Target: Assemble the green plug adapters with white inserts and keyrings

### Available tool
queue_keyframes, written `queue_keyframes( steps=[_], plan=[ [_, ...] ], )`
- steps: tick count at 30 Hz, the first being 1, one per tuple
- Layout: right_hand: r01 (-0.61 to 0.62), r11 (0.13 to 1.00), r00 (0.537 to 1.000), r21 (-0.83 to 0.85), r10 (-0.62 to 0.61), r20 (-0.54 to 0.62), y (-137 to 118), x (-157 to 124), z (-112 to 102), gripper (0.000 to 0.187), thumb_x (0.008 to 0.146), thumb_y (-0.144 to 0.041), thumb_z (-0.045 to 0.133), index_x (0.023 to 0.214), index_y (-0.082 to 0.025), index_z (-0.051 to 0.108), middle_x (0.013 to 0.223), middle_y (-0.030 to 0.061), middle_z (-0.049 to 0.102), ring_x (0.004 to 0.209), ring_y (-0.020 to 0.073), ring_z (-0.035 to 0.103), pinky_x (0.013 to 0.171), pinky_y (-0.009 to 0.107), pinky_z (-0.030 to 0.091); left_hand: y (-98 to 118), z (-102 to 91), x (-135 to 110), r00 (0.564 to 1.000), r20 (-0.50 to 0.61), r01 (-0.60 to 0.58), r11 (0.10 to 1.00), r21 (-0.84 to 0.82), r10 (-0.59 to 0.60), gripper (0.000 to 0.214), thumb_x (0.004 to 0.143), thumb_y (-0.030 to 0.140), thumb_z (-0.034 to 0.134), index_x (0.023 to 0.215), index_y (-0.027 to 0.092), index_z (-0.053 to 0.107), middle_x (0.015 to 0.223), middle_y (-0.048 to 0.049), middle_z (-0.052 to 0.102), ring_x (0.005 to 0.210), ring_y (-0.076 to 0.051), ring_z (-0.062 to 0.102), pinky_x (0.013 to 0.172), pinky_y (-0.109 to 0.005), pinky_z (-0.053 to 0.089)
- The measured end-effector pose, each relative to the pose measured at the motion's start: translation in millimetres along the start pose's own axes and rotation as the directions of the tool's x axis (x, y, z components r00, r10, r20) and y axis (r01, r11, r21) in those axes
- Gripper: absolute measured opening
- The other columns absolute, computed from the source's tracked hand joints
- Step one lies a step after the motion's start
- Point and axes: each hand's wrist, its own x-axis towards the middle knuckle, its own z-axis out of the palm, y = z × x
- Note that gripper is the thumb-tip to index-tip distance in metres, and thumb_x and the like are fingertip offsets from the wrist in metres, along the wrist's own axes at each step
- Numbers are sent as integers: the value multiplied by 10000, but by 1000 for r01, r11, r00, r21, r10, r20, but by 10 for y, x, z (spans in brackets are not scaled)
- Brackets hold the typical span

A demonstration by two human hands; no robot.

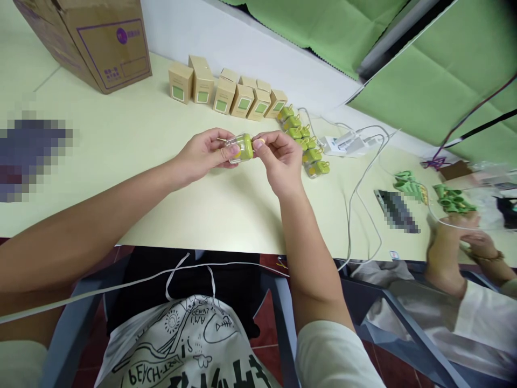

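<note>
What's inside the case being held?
At the clear part of the case, a yellow patch shows; whether it's inside or on the surface, I can't tell. The left hand and the case's green part hide much of the rest.

Pale tabletop [226,215] with cardboard box [111,48]; small cartons [224,92]; green-lidded containers [312,156]

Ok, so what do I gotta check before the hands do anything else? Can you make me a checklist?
1. Left hand holding the bottle: ok.
2. Right hand at the bottle's green end: ok.
3. Green end on tight: cannot tell, fingers are in the way.
4. Boxes standing upright: ok.
5. Cable across the lap away from both hands: ok.
6. Other person's hands away from this bottle: ok, they're off to the right.
</note>
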Motion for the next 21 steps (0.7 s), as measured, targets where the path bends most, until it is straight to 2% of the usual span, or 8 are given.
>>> queue_keyframes(
  steps=[5,8,14,17,21],
  plan=[
    [-47,993,998,-106,43,-47,7,-20,7,813,915,-1125,743,1091,-331,765,1177,67,815,1110,281,826,1018,506,776,26,8,17,999,-25,-27,996,82,29,464,1041,431,1069,1217,190,713,1221,-80,901,1175,-231,905,1140,-471,770],
    [-41,992,998,-119,36,-45,47,-34,34,802,959,-1116,693,1137,-338,760,1224,73,811,1164,285,827,1041,502,769,39,18,11,998,-36,-42,992,116,46,461,1054,450,1053,1204,193,702,1234,-85,892,1192,-236,895,1128,-469,779],
    [-42,998,999,-41,43,21,80,-56,93,727,970,-1053,764,1151,-349,770,1341,82,818,1316,308,821,1115,522,759,2,-16,13,993,-72,-76,977,200,92,539,966,469,1111,1200,210,700,1214,-80,864,1161,-243,864,1038,-431,778],
    [-79,997,997,-21,79,11,52,-64,99,721,954,-1043,795,1164,-353,780,1393,76,829,1313,312,828,1102,538,773,-27,-42,16,989,-65,-113,958,263,134,572,921,459,1124,1206,224,687,1248,-84,858,1130,-247,859,1011,-424,760],
    [-104,994,993,-16,105,46,26,-73,103,716,1000,-1039,741,1238,-365,778,1428,69,828,1289,290,841,1028,506,795,-47,-48,-2,985,-38,-152,945,290,170,605,884,423,1113,1247,244,664,1268,-81,843,1108,-248,843,1006,-431,735]
  ],
)
